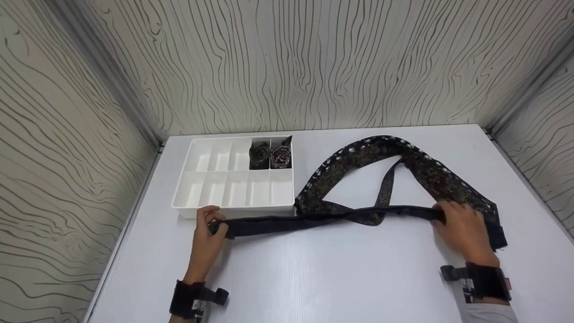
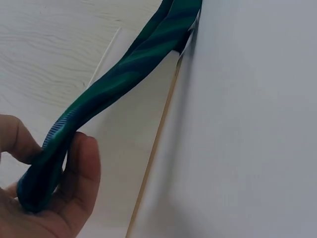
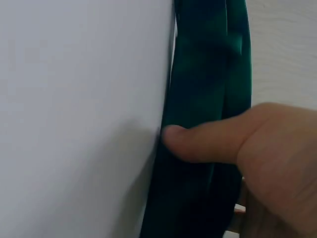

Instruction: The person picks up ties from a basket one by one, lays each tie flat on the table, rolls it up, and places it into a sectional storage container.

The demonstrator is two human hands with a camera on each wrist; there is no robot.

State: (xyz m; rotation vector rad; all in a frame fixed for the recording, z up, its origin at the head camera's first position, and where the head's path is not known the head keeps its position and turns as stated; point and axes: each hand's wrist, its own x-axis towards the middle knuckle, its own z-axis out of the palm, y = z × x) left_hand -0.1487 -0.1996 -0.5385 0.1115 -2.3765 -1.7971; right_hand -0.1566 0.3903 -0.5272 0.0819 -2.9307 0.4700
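A dark necktie [image 1: 287, 223], blue-green in the wrist views, stretches sideways between my two hands near the front of a white divided box. At its left end my left hand [image 1: 208, 231] pinches it between thumb and fingers; in the left wrist view the necktie [image 2: 114, 84] doubles back in a loop inside the fingers. My right hand [image 1: 464, 229] grips the other end, with the thumb [image 3: 198, 143] lying across the wide cloth and the other fingers hidden behind it. Behind it, a dark floral-patterned strip of cloth [image 1: 345, 159] lies in an arch.
The white box [image 1: 233, 208] stands at the back left of the white table [image 1: 314, 278]. Two rolled-up patterned cloths, one dark green [image 1: 260, 154] and one reddish [image 1: 281, 157], sit in its back right compartments. Wood-patterned walls [image 1: 287, 67] enclose the table behind and at the sides.
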